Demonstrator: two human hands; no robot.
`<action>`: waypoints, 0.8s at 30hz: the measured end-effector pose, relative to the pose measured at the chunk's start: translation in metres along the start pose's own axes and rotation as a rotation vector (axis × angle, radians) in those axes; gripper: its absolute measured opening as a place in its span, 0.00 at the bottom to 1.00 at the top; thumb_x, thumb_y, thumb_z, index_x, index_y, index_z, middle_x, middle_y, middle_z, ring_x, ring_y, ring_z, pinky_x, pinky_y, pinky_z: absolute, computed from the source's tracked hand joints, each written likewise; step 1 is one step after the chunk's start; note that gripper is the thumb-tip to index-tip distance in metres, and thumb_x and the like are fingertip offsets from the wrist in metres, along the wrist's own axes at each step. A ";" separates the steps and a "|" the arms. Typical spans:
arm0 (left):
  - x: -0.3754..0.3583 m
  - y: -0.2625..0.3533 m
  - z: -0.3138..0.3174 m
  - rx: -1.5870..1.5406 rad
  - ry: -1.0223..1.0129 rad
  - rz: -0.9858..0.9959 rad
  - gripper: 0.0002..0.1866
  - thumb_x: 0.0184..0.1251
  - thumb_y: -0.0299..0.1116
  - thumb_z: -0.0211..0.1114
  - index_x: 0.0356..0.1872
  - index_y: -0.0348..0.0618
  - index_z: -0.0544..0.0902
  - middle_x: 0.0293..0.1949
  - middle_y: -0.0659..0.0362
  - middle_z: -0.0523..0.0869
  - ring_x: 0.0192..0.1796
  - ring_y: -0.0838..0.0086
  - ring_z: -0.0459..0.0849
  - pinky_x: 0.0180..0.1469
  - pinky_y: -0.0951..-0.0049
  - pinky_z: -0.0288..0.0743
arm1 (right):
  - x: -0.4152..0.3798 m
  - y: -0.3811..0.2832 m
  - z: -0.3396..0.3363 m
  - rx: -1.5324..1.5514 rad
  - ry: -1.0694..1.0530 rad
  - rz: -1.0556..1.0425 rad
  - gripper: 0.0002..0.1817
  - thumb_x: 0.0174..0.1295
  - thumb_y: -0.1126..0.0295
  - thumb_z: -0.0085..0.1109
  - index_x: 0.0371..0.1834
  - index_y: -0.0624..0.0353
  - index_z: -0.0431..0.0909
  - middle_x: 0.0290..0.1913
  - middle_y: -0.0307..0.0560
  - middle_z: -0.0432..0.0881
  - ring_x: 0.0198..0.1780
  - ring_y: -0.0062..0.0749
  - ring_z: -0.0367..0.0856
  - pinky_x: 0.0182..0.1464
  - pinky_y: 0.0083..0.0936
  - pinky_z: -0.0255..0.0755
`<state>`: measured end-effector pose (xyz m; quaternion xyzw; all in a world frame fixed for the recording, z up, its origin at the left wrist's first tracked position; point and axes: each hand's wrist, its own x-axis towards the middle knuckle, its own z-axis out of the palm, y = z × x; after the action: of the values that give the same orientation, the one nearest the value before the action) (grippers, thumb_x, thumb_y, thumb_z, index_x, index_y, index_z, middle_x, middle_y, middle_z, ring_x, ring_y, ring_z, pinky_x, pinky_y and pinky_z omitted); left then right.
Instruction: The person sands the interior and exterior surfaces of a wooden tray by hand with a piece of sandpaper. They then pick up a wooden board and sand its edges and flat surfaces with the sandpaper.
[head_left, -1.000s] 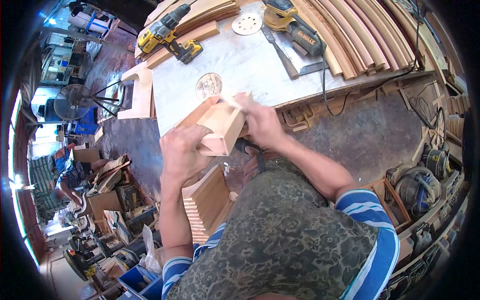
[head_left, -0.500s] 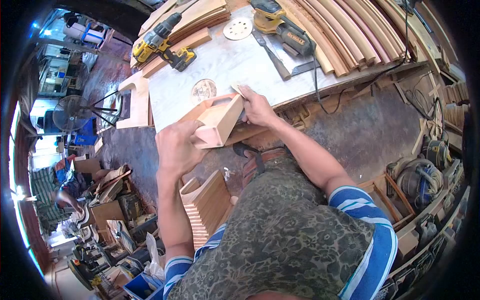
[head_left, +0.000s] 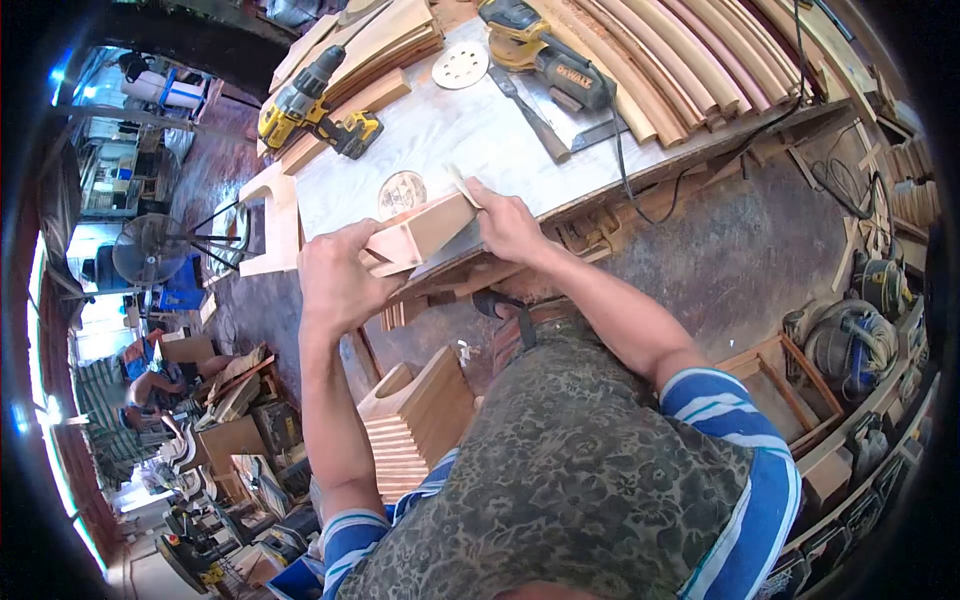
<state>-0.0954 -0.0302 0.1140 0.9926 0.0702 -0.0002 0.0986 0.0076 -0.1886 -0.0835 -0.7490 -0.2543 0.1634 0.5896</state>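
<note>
A small pale wooden box (head_left: 432, 230) is held over the near edge of the workbench, tilted with one long side facing me. My left hand (head_left: 345, 272) is closed around its near left end, thumb and fingers on the corner. At the far right end, my right hand (head_left: 508, 226) pinches a thin tan piece like folded sandpaper (head_left: 460, 184) against the box's edge. Beyond the box, a round printed wooden disc (head_left: 402, 192) lies on the bench's white top (head_left: 340, 185). My right hand's fingertips are partly hidden.
A yellow cordless drill (head_left: 315, 110), a sander (head_left: 550, 60), a perforated sanding disc (head_left: 461, 65) and a chisel (head_left: 530, 115) lie on the bench. Curved wooden strips (head_left: 660, 70) are stacked at the right. Below left stand stacked wooden pieces (head_left: 420, 415).
The box has turned in my hands: its open inside was showing, now its outer side faces me. The tan piece in my right hand now appears edge-on. The view has shifted slightly.
</note>
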 end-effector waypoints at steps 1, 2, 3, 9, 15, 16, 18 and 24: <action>0.002 0.000 -0.001 0.004 0.005 0.012 0.19 0.48 0.38 0.86 0.41 0.44 0.93 0.32 0.50 0.93 0.37 0.58 0.94 0.44 0.62 0.85 | 0.005 0.000 -0.001 -0.069 -0.060 0.081 0.28 0.68 0.79 0.48 0.73 0.70 0.74 0.47 0.79 0.87 0.50 0.70 0.89 0.56 0.54 0.84; 0.006 0.000 -0.003 0.010 -0.006 -0.015 0.18 0.48 0.38 0.86 0.41 0.43 0.93 0.32 0.51 0.93 0.36 0.58 0.94 0.43 0.62 0.85 | 0.012 0.002 0.000 -0.138 -0.119 0.159 0.31 0.69 0.80 0.46 0.77 0.71 0.72 0.52 0.81 0.86 0.53 0.65 0.91 0.57 0.50 0.85; 0.006 -0.001 -0.003 0.015 -0.031 -0.052 0.18 0.49 0.38 0.85 0.40 0.43 0.93 0.32 0.51 0.93 0.36 0.59 0.94 0.43 0.63 0.85 | 0.002 0.018 0.021 -0.155 0.209 -0.285 0.32 0.68 0.81 0.48 0.78 0.71 0.71 0.47 0.79 0.88 0.44 0.63 0.92 0.48 0.53 0.86; 0.013 -0.005 -0.005 0.029 -0.063 -0.055 0.18 0.48 0.38 0.86 0.39 0.42 0.93 0.31 0.52 0.93 0.35 0.61 0.94 0.43 0.63 0.85 | 0.002 0.008 0.008 -0.113 0.067 -0.121 0.33 0.65 0.79 0.50 0.77 0.64 0.73 0.51 0.76 0.87 0.51 0.70 0.89 0.56 0.53 0.83; 0.017 -0.003 -0.007 0.056 -0.044 -0.025 0.19 0.47 0.39 0.86 0.40 0.41 0.92 0.31 0.51 0.93 0.34 0.61 0.94 0.42 0.64 0.85 | -0.013 -0.053 -0.006 -0.091 0.098 -0.252 0.25 0.67 0.75 0.52 0.68 0.65 0.79 0.46 0.72 0.89 0.46 0.71 0.89 0.52 0.60 0.82; 0.014 -0.002 -0.005 0.050 -0.055 -0.034 0.19 0.47 0.39 0.86 0.40 0.41 0.92 0.31 0.51 0.93 0.34 0.61 0.94 0.42 0.64 0.85 | -0.024 -0.066 -0.004 0.045 0.281 -0.502 0.24 0.67 0.75 0.52 0.67 0.64 0.80 0.46 0.72 0.89 0.46 0.71 0.89 0.52 0.60 0.82; 0.011 0.001 -0.005 0.013 -0.043 -0.070 0.19 0.47 0.39 0.86 0.40 0.41 0.92 0.31 0.51 0.93 0.34 0.61 0.94 0.42 0.64 0.85 | -0.029 -0.058 -0.003 0.019 0.193 -0.398 0.24 0.68 0.75 0.52 0.67 0.63 0.80 0.47 0.71 0.89 0.47 0.71 0.89 0.52 0.60 0.83; 0.009 -0.002 -0.002 0.026 -0.015 -0.035 0.20 0.47 0.39 0.86 0.39 0.41 0.92 0.30 0.51 0.93 0.34 0.61 0.94 0.41 0.64 0.84 | 0.028 0.022 -0.015 -0.053 -0.214 0.290 0.20 0.69 0.71 0.52 0.59 0.62 0.86 0.40 0.69 0.90 0.45 0.71 0.90 0.55 0.59 0.82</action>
<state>-0.0864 -0.0262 0.1158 0.9925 0.0868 -0.0105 0.0859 0.0430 -0.1888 -0.0996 -0.7714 -0.2092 0.3188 0.5095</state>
